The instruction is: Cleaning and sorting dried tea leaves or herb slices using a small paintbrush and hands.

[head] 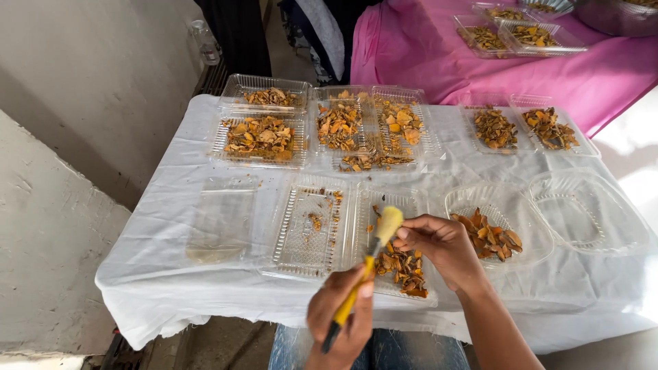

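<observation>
My left hand [340,316] grips the yellow handle of a soft round brush [385,227], bristles pointing up and away. My right hand [439,247] is pinched right beside the bristles, apparently holding a small piece against them; the piece itself is hidden. Both hands hover over an open clear plastic clamshell tray [356,205] with a small pile of orange-brown dried pieces [404,267] in its right half and a few crumbs in its left half [312,223].
A round clear tray with more dried pieces [488,236] sits to the right, an empty lid [589,212] beyond it. Several filled trays [260,137] line the far side of the white-clothed table [171,274]. A pink-covered table [425,55] stands behind. A wall runs along the left.
</observation>
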